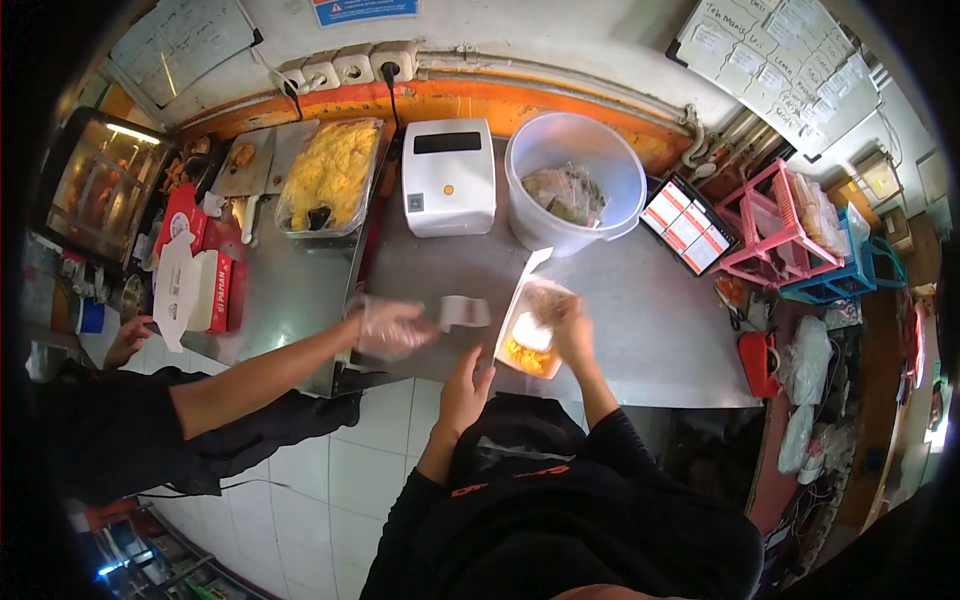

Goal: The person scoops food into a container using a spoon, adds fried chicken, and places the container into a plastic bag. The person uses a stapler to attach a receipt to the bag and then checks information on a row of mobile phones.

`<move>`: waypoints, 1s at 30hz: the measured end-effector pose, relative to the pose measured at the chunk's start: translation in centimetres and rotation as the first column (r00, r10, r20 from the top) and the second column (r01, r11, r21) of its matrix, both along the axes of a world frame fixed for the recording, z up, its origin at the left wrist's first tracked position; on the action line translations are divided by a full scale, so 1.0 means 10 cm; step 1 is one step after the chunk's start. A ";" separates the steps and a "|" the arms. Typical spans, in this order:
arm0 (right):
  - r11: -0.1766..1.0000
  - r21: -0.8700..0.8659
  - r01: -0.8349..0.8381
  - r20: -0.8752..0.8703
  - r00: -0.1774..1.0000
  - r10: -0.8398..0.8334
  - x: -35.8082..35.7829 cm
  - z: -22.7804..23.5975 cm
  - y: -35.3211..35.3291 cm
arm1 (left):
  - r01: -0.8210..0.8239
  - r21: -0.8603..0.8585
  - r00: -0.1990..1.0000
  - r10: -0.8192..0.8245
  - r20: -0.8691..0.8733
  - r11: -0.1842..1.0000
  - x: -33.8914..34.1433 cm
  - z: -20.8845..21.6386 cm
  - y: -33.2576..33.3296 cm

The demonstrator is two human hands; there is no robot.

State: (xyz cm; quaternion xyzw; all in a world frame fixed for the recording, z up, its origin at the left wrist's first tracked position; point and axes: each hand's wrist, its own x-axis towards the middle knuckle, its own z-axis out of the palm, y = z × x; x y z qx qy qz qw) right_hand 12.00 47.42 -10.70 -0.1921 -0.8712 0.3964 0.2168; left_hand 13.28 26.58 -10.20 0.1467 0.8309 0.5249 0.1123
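A small open takeaway box [503, 345] lies in front of me on the steel counter, with yellow food [527, 356] at its near end and a white portion [531, 330] behind it. My right hand [574, 338], blurred, is closed at the box's right side on a small clear plastic packet [546, 304] with brownish contents, at the far part of the box. My left hand [465, 390] is open beside the box's left edge, fingers stretched out and holding nothing. Past its fingertips is a small white paper slip [465, 312].
From the left reaches a co-worker's gloved hand [394, 326]. Behind are a tray of yellow food [333, 175], a white label printer [448, 180] and a plastic bucket [575, 232] with bagged items. Rightward stand a tablet [688, 226] and pink basket [770, 225]; a red-and-white carton [212, 290] stands left.
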 end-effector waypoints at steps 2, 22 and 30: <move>0.970 -0.203 -0.134 0.390 0.898 0.205 0.14 -0.14 -0.17 | 0.045 -0.084 0.999 -0.045 0.000 0.995 -0.03 0.12 -0.12; 0.971 -0.240 -0.016 0.609 0.776 0.163 0.49 -0.97 0.56 | -0.089 0.318 0.995 0.072 0.066 0.944 -0.41 -1.50 0.78; 0.516 -0.704 0.488 0.556 0.831 -0.026 1.13 -0.88 1.54 | -0.221 0.407 0.940 0.083 0.330 0.886 -0.20 -0.97 2.43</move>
